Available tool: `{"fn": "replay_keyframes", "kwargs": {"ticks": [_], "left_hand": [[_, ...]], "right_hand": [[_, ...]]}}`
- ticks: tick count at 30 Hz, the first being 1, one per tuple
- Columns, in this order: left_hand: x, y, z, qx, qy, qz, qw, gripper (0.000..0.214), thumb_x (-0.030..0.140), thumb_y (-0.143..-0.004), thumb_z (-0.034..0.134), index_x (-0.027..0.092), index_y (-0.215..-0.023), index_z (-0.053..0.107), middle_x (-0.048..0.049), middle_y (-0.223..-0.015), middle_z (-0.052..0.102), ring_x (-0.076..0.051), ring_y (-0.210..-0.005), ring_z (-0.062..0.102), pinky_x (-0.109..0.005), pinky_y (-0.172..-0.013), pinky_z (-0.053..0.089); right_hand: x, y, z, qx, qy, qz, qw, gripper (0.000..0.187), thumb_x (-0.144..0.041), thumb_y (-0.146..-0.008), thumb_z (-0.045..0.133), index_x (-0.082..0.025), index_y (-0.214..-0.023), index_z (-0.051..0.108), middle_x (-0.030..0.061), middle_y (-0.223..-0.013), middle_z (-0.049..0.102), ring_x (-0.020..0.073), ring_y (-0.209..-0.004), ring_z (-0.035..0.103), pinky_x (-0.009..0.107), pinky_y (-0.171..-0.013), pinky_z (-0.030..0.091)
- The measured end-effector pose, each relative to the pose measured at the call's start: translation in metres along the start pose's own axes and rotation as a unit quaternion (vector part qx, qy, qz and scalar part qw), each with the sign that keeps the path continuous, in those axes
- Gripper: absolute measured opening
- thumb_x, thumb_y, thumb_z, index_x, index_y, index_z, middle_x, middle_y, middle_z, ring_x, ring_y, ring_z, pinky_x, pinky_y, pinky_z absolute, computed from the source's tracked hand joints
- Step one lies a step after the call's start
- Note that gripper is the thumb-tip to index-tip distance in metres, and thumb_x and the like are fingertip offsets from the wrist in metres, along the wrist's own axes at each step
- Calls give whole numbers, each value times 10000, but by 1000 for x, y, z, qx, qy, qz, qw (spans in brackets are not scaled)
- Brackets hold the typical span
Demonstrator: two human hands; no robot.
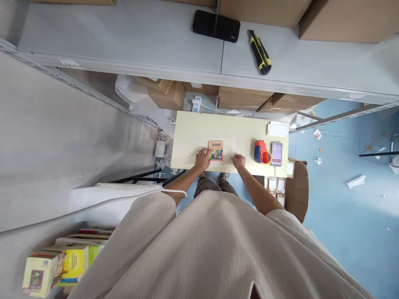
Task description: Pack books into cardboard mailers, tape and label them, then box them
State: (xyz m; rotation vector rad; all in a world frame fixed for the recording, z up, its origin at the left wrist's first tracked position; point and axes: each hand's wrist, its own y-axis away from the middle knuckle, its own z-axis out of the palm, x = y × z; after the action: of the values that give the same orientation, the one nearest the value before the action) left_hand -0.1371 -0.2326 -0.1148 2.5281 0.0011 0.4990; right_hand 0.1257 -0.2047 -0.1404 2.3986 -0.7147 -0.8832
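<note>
A small pink book with a colourful picture on its cover lies flat on the pale yellow table. My left hand is at the book's left edge, its fingers curled against the cover's lower left side. A faint, see-through plastic film seems to spread on the tabletop around the book. Right of the book, my right hand is closed in a pinch at the film's right edge; the fingertips are too small to make out fully. Farther right stands a red and blue tape dispenser.
Beside the dispenser lies a phone-like device with a cable, below a white box. A grey shelf above holds a black phone, a yellow-black utility knife and cartons. Books are stacked at lower left.
</note>
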Motion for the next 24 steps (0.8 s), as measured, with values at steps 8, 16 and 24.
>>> {"fn": "replay_keyframes", "kwargs": {"ticks": [8,16,24], "left_hand": [[-6,-2,4,0,33,12,999,642,197,-1062,582,292,-1685,464,-192,-1697,480,-402,-1554,464,-531,-1221,462],[-14,1,5,-3,54,41,998,663,179,-1034,578,322,-1674,481,-158,-1702,498,-381,-1549,486,-529,-1210,486],[-11,7,0,19,53,41,998,586,124,-1019,560,233,-1594,537,-188,-1673,527,-379,-1520,521,-507,-1202,496]], "right_hand": [[-23,20,6,-46,-75,-33,996,422,-319,-803,749,-257,-1208,650,16,-929,769,233,-843,718,310,-719,541],[-52,34,45,-102,17,-170,980,405,-198,-903,669,-256,-1304,671,40,-942,792,263,-893,730,345,-839,535],[-48,31,67,-130,6,-206,970,421,-258,-904,723,-263,-1325,729,61,-1015,820,287,-997,761,395,-973,594]]}}
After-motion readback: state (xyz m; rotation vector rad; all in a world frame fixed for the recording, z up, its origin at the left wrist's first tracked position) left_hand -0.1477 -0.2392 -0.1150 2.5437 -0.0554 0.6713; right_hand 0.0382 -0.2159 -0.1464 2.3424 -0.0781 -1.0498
